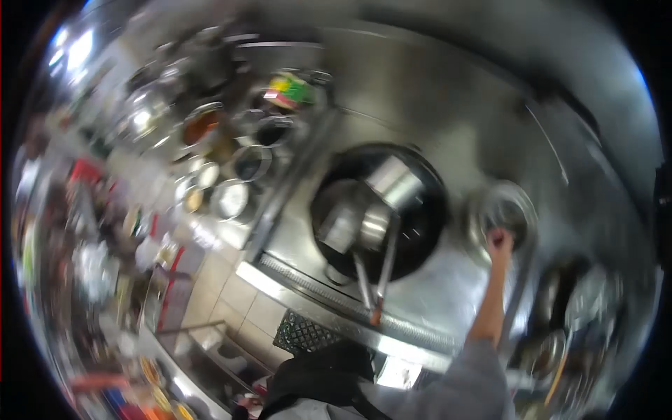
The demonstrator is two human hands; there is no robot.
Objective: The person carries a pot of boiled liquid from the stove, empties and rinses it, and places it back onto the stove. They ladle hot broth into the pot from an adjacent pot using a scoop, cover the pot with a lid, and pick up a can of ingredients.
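Observation:
My right hand [499,240] reaches out over the near side of a round metal bowl [530,213] on the right part of the steel counter. Its fingers look closed; blur hides whether they grip the rim or something small. Left of the bowl sits a large dark wok [430,241]. Inside it lie a shiny metal container [395,182] and a ladle [376,227], whose long handle crosses the near rim. A second long handle lies beside that one. Low in the view, a small blurred patch beside my dark apron may be my left hand [248,402]; its fingers do not show.
Several seasoning bowls, one with red-orange contents [201,128], stand left of the wok. A green and yellow packet [288,91] lies behind them. A drain grate [315,290] runs along the counter front. A dark crate [304,332] is below. Blurred cookware [560,301] stands at right.

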